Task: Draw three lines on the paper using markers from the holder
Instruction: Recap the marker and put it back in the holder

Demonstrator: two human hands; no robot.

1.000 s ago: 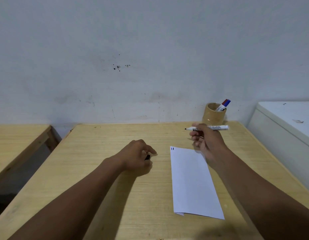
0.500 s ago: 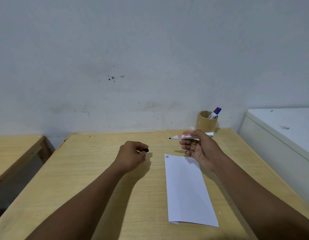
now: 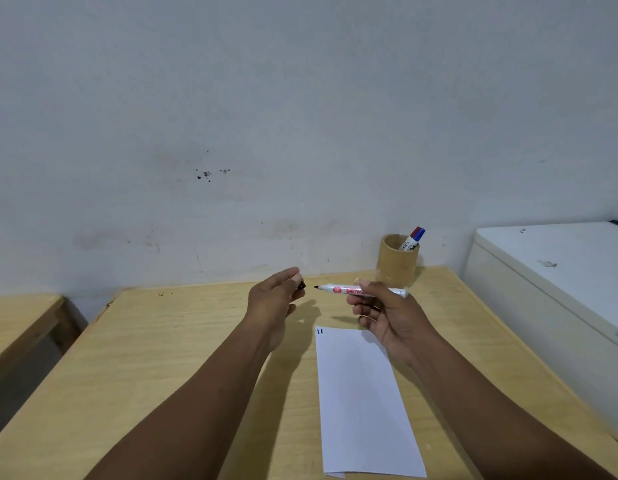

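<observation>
My right hand holds an uncapped white marker level above the table, its black tip pointing left. My left hand is raised beside that tip and pinches the marker's black cap; a small gap separates cap and tip. A white sheet of paper lies on the wooden table below my right hand, with two short dark lines at its top left corner. A tan cylindrical holder stands at the back of the table with red and blue markers sticking out.
A white chest-like box stands against the table's right edge. A second wooden table sits to the left across a gap. A grey wall rises right behind the table.
My left hand lifted off the table and moved right and up with the cap, close to the marker tip. My right hand brought the marker lower and left. The view tilted upward.
</observation>
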